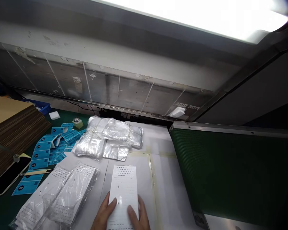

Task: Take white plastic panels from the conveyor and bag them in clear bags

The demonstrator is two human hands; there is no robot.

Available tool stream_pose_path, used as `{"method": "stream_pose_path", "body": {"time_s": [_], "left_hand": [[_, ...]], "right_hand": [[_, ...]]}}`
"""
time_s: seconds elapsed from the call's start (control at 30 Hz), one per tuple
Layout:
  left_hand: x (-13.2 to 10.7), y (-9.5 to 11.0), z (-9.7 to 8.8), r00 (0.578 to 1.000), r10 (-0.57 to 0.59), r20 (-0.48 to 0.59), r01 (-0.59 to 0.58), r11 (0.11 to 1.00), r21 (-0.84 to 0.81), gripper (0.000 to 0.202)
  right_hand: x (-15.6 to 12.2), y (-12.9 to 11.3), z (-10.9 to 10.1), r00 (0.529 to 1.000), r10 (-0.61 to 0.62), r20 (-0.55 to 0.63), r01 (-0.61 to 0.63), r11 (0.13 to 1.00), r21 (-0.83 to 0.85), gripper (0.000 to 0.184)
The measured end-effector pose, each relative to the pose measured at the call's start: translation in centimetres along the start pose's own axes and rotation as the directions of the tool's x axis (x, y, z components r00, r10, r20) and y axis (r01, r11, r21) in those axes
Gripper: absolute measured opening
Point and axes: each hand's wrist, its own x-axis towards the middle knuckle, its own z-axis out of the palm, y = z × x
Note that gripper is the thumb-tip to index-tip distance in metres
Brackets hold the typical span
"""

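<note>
A long white slotted panel (124, 188) with rows of short dark slits and two small holes is held between my two hands above the white table covering. My left hand (104, 210) grips its left edge, thumb on the top face. On the opposite edge my right hand (139, 215) has its thumb over the face and fingers along the side. To the left lie similar white panels in clear plastic bags (73, 193). Beyond the panel rest bundles of clear plastic bags (92, 140), tied with string.
A green conveyor belt (230, 172) with a metal edge runs along the right. On the left are a cardboard stack (16, 127), blue label strips (42, 150), a utility knife (36, 172), a phone (9, 175) and a small glass jar (77, 123). A bright lamp hangs overhead.
</note>
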Motion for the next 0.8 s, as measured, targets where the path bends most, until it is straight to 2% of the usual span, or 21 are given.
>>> {"method": "stream_pose_path", "body": {"time_s": [0.07,0.1,0.13,0.17,0.23,0.27,0.33,0.4,0.47,0.53,0.63,0.7,0.8], "left_hand": [[1.2,-0.8,-0.4,0.999,0.008,-0.033,-0.002,0.980,0.197,0.056],[2.1,-1.0,-0.6,0.998,0.063,-0.029,-0.049,0.932,0.358,0.052],[3.2,-1.0,-0.8,0.989,0.149,-0.006,-0.123,0.837,0.534,0.049],[4.6,-0.8,-1.0,0.968,0.247,0.040,-0.206,0.697,0.687,0.046],[8.0,0.3,-1.2,0.898,0.408,0.166,-0.332,0.381,0.863,0.041],[10.0,1.1,-1.1,0.870,0.441,0.219,-0.363,0.273,0.891,0.038],[14.2,2.9,-0.8,0.840,0.432,0.328,-0.414,0.121,0.902,0.032],[18.0,4.5,-0.4,0.822,0.374,0.429,-0.450,-0.034,0.892,0.024],[21.0,5.5,-0.1,0.817,0.312,0.485,-0.456,-0.167,0.874,0.017],[22.9,6.0,-0.2,0.819,0.264,0.509,-0.442,-0.274,0.854,0.014],[23.7,6.1,-0.5,0.823,0.229,0.520,-0.416,-0.380,0.826,0.014],[23.5,6.3,-0.6,0.817,0.237,0.525,-0.406,-0.410,0.817,0.013],[22.5,6.7,-1.0,0.802,0.309,0.511,-0.380,-0.396,0.836,0.021]], "right_hand": [[0.9,0.6,-0.2,0.996,0.068,0.054,-0.068,0.998,0.011,0.079],[1.6,0.6,-0.5,0.996,0.063,0.056,-0.064,0.998,0.008,0.077],[2.3,0.5,-1.0,0.999,0.025,0.037,-0.025,1.000,-0.010,0.075],[3.2,0.3,-1.7,0.999,-0.034,0.004,0.034,0.998,-0.054,0.073],[5.0,-0.1,-3.4,0.986,-0.152,-0.070,0.133,0.965,-0.226,0.068],[5.9,-0.2,-4.5,0.978,-0.186,-0.093,0.145,0.931,-0.334,0.067],[7.2,0.2,-6.7,0.974,-0.202,-0.105,0.119,0.845,-0.521,0.065],[8.1,1.4,-8.4,0.981,-0.181,-0.067,0.101,0.779,-0.619,0.063],[8.6,3.0,-9.3,0.980,-0.191,-0.050,0.113,0.750,-0.651,0.060],[9.0,4.5,-9.6,0.972,-0.217,-0.089,0.107,0.747,-0.657,0.058],[9.4,5.7,-9.6,0.956,-0.247,-0.157,0.084,0.746,-0.661,0.059],[9.6,5.8,-9.8,0.964,-0.224,-0.144,0.077,0.751,-0.655,0.061],[9.7,5.3,-10.4,0.983,-0.165,-0.084,0.074,0.767,-0.637,0.060]]}}
